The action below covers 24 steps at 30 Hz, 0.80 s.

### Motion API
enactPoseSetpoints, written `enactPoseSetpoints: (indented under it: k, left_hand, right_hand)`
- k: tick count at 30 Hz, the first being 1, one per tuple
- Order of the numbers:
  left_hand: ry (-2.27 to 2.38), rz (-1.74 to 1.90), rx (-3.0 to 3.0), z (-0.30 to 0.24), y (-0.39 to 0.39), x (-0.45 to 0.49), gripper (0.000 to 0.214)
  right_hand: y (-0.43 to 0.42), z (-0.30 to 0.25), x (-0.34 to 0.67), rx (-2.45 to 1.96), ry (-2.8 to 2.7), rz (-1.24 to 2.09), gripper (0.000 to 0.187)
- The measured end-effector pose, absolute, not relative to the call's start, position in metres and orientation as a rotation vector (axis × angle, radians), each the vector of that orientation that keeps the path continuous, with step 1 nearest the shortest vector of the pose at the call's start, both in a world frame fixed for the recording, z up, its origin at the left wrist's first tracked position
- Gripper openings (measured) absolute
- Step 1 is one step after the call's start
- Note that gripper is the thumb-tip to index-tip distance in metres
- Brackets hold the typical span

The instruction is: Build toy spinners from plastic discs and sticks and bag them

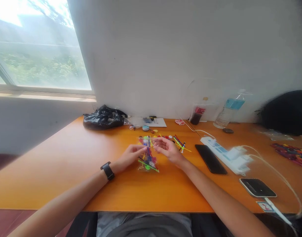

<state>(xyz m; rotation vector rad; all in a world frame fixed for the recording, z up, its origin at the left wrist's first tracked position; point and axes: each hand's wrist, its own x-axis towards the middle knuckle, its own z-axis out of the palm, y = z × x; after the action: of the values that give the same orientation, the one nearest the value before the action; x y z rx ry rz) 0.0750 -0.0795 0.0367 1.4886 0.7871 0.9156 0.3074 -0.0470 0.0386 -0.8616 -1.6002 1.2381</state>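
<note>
The clear bag point(147, 155) of coloured sticks and discs lies on the orange desk point(67, 171), directly between the two hands and near the desk's middle.

Left hand point(130, 156): fingers extended and loosely spread, fingertips touching the bag's left edge at mid-height. It is not closed on anything. A black wristband point(108, 170) sits on this wrist.

Right hand point(168, 150): fingers curled inward, their tips at the bag's upper right corner. The blur hides whether they pinch the plastic or only rest against it.

The hands are apart, separated by the width of the bag.

Surrounding items:
- Loose coloured sticks point(180, 143) lie just beyond the right hand.
- A black phone point(210, 159) lies to the right of that hand, beside a white power strip point(226, 155).
- A second dark phone point(257, 187) lies nearer the front edge.
- A black plastic sack point(104, 117) rests at the back left, against the wall.
- Two bottles point(228, 112) stand at the back right.
</note>
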Motion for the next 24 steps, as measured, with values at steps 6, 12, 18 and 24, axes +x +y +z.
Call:
enactPoseSetpoints:
  k: [6, 12, 18, 24]
  left_hand:
    - [0.819, 0.878, 1.529, 0.035, -0.079, 0.075, 0.044]
    - [0.896, 1.105, 1.392, 0.032, -0.074, 0.071, 0.039]
    - [0.866, 1.214, 1.394, 0.029, -0.069, 0.070, 0.037]
    - [0.818, 1.354, 1.460, 0.029, -0.067, 0.069, 0.027]
  right_hand:
    - [-0.049, 0.032, 0.304, -0.890, -1.530, 1.285, 0.036]
    - [-0.048, 0.026, 0.306, -0.842, -1.638, 1.190, 0.031]
    - [-0.047, 0.025, 0.308, -0.752, -1.682, 1.113, 0.023]
    - [-0.047, 0.030, 0.309, -0.694, -1.642, 1.150, 0.019]
